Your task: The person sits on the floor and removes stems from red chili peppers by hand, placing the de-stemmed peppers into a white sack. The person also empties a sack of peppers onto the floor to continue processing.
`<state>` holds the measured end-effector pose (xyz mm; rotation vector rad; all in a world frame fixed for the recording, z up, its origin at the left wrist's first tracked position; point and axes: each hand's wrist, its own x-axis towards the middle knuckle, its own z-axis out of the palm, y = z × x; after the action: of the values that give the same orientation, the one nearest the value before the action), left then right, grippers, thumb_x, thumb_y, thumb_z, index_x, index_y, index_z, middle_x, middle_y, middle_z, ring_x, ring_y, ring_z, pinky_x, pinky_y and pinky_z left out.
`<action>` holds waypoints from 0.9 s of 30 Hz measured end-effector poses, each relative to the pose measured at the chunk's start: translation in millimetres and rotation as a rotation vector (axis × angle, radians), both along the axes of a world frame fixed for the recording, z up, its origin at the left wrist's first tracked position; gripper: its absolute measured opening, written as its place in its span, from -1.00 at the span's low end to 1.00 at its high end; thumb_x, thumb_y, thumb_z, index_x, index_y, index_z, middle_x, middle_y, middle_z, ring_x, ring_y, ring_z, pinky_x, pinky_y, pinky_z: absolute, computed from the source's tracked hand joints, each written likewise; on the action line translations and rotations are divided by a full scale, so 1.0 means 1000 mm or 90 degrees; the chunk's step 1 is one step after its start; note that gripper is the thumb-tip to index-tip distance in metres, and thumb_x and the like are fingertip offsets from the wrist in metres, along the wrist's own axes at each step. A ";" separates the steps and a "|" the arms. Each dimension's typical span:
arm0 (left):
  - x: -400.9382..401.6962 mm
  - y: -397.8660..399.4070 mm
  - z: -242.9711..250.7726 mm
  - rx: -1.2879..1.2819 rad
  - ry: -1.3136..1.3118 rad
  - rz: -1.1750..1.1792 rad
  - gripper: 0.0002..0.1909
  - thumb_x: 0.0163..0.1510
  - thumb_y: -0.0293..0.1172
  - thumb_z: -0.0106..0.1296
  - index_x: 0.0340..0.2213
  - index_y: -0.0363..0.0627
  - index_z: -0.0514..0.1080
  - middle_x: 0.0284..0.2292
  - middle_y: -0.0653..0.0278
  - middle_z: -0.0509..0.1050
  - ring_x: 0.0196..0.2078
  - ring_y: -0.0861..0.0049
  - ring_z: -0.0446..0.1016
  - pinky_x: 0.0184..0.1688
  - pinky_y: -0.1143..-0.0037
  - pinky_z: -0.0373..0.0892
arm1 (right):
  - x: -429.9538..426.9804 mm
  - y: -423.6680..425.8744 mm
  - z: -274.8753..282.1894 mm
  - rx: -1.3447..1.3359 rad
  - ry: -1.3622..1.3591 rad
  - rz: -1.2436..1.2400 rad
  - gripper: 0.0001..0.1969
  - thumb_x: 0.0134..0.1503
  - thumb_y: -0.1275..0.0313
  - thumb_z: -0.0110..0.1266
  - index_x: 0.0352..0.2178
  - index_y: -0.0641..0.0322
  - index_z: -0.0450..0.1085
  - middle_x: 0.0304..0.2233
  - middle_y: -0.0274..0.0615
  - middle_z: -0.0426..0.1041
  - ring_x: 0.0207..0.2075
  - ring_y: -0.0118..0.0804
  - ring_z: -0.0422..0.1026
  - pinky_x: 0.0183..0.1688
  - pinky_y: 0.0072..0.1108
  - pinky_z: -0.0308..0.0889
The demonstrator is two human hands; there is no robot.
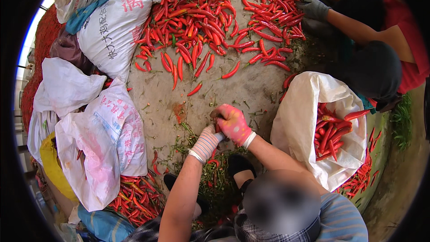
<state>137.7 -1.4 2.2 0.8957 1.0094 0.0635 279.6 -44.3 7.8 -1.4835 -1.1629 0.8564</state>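
My left hand (206, 144), in a striped knit glove, is closed around a red chili pepper (217, 128), of which only a small part shows. Touching it is my right hand (234, 125), in a pink dotted glove, its fingers curled over the top of the pepper. Whether those fingers pinch the pepper or its stem is hidden. Below both hands, cut green stems (218, 174) litter the ground between my feet. Ahead, loose red chilies (198, 16) spread across the concrete floor (158, 97), with a single chili (195, 89) lying nearest.
An open white woven sack (292, 117) holding chilies stands at my right. Filled sacks (111, 30) and crumpled white bags (90, 161) line the left, beside another chili heap (134, 198). At upper right, a co-worker's gloved hands (314, 5) touch the large pile.
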 end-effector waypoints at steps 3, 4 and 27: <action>0.002 -0.014 0.001 -0.234 -0.004 0.250 -0.80 0.04 -0.43 0.11 -0.29 -0.07 0.35 -0.52 0.34 0.41 -0.58 0.61 0.34 -0.60 0.53 0.23 | 0.006 0.016 0.004 -0.020 -0.432 0.139 -0.84 -0.11 0.55 0.05 -0.40 0.19 0.36 -0.45 -0.01 0.38 -0.37 0.01 0.45 -0.36 -0.32 0.39; 0.005 -0.016 0.003 -0.247 0.003 0.325 -0.82 0.05 -0.41 0.10 -0.29 -0.07 0.35 -0.52 0.35 0.41 -0.59 0.61 0.34 -0.60 0.54 0.23 | 0.016 0.029 0.001 -0.028 -0.458 0.077 -0.88 -0.09 0.53 0.05 -0.45 0.19 0.30 -0.45 -0.02 0.37 -0.39 0.06 0.43 -0.37 -0.25 0.37; -0.015 0.002 -0.013 -0.132 0.002 0.505 -0.72 0.00 -0.55 0.14 -0.21 -0.14 0.37 -0.39 0.23 0.46 -0.36 0.38 0.46 -0.34 0.36 0.45 | 0.013 0.087 -0.022 -0.020 -0.539 0.100 -0.85 -0.02 0.51 0.01 -0.34 0.19 0.37 -0.34 -0.02 0.38 -0.31 0.04 0.44 -0.32 -0.26 0.37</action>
<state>122.4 0.5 -11.2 0.2662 1.2966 0.6141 292.8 42.8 -13.8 -1.8626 -1.8989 0.3199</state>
